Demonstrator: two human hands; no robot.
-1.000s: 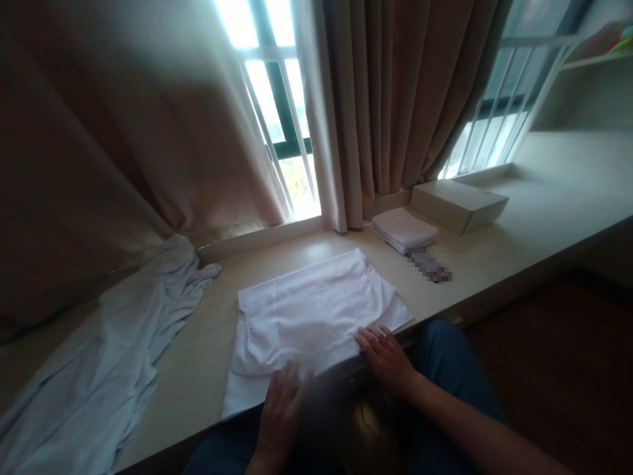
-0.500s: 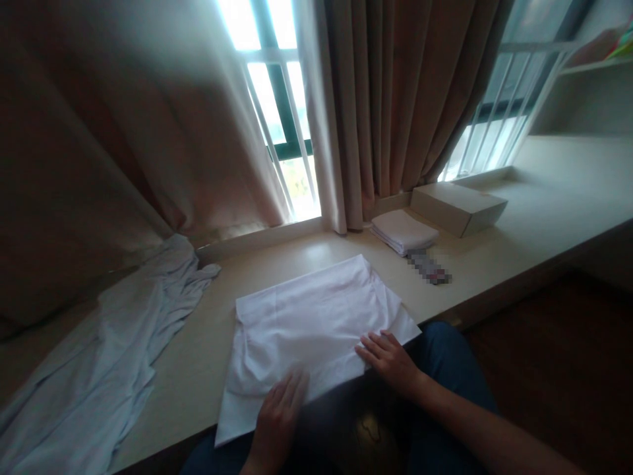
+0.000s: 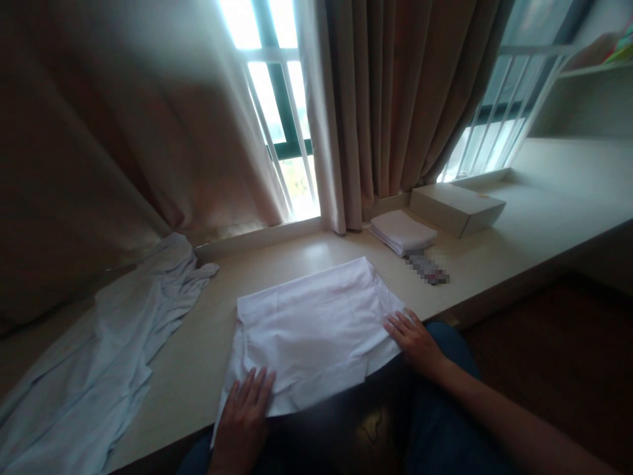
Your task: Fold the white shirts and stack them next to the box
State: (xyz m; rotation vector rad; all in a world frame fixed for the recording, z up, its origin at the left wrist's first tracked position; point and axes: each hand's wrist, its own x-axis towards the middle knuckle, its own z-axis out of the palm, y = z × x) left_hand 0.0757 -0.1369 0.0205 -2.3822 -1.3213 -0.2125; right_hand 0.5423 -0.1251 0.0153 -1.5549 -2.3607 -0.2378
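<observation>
A white cloth garment [image 3: 316, 323], partly folded, lies spread over the front of the pale counter [image 3: 192, 343], its near edge hanging slightly past the counter's lip. On its lower left corner rests my left hand [image 3: 247, 409], palm down with the fingers stretched out. My right hand [image 3: 415, 340] lies flat on the garment's right edge, fingers extended. Neither hand grips the fabric. Some wrinkles and a fold line run across the cloth near its lower edge. The exact kind of garment cannot be made out.
A crumpled white cloth [image 3: 119, 343] lies along the left. Toward the back right are a neatly folded white cloth [image 3: 403, 231], a small blurred-out item [image 3: 428, 267] and a flat box [image 3: 457, 208]. Long curtains [image 3: 366, 119] hang behind, before a barred window [image 3: 284, 132].
My left hand has slid left across the cloth, and my right hand has moved right to its edge. The garment's surface looks smoother and its right corner is drawn in.
</observation>
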